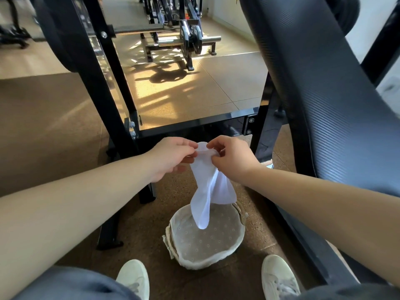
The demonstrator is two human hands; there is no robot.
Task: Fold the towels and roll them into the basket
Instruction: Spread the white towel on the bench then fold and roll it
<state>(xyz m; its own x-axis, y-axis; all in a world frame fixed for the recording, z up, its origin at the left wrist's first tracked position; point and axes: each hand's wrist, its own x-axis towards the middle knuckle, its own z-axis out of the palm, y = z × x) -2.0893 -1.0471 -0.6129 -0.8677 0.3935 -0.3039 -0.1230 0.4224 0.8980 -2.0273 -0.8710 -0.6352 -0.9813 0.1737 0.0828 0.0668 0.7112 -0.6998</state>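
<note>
A small white towel point(208, 187) hangs bunched in the air in front of me. My left hand point(171, 159) and my right hand point(231, 158) both pinch its top edge, fingers nearly touching each other. The towel's lower tip dangles over a round basket point(173, 232) lined with pale dotted cloth, which stands on the floor between my feet. Nothing lies inside the basket.
My pale shoes point(134, 278) flank the basket's near side. A black steel gym frame point(190, 124) crosses just beyond my hands, with an upright post point(101, 83) at left. A black padded bench point(320, 94) slants down the right side. Weight machines point(188, 37) stand farther back on the tiled floor.
</note>
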